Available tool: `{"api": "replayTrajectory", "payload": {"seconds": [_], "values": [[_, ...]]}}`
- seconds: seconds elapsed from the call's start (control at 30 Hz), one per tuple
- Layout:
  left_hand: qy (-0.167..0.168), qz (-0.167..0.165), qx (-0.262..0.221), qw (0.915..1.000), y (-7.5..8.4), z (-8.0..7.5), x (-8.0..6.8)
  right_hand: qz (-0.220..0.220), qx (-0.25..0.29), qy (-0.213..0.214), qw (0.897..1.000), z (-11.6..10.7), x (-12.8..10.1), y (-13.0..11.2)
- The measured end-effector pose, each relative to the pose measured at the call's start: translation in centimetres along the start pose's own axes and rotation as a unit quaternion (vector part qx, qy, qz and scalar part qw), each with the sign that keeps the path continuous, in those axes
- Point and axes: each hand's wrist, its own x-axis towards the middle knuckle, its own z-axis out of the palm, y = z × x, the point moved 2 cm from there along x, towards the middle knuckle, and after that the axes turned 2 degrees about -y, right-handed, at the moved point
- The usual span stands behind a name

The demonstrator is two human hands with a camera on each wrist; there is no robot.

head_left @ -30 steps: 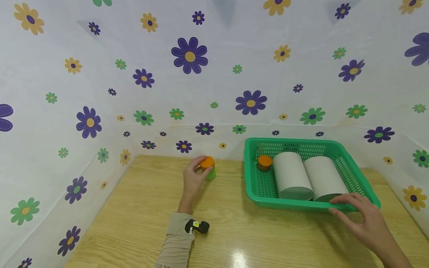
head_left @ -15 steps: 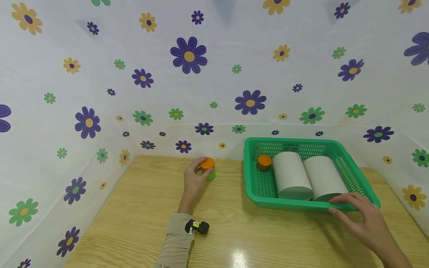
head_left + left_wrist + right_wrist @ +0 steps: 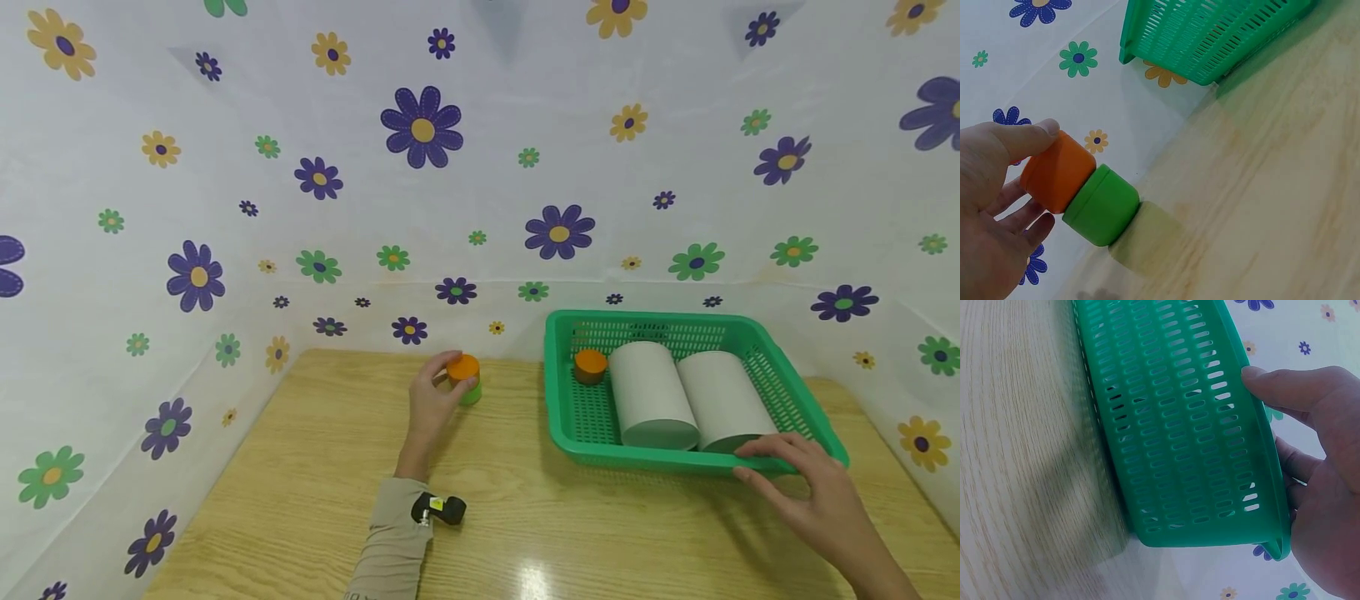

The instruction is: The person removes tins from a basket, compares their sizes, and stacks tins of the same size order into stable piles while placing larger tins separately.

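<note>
My left hand (image 3: 431, 398) grips the orange lid (image 3: 462, 367) of a small green jar (image 3: 471, 392) that stands on the wooden table. In the left wrist view the thumb and fingers curl round the orange lid (image 3: 1057, 172) above the green jar body (image 3: 1102, 204). My right hand (image 3: 806, 479) holds the near right rim of a green plastic basket (image 3: 570, 433); the thumb lies on the rim and the fingers under it, as the right wrist view shows on the basket wall (image 3: 1172, 425). Inside lie two white cylinders (image 3: 652, 392) and an orange-lidded jar (image 3: 590, 365).
The wooden table (image 3: 300, 467) is closed in by white walls printed with flowers on the left, back and right. The basket sits at the right rear of the table. A small black device (image 3: 438, 508) is strapped to my left wrist.
</note>
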Motion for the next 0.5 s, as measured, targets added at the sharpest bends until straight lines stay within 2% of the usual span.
{"api": "replayTrajectory", "payload": {"seconds": [0.23, 0.5], "values": [[0.008, 0.027, 0.029, 0.9992, 1.2, -0.2, 0.3, -0.016, 0.003, 0.008, 1.000, 0.0, -0.1, 0.2], [0.011, 0.045, 0.032, 0.9984, 2.8, -0.5, 0.4, -0.024, 0.004, 0.014, 1.000, 0.1, 0.0, 0.1]]}}
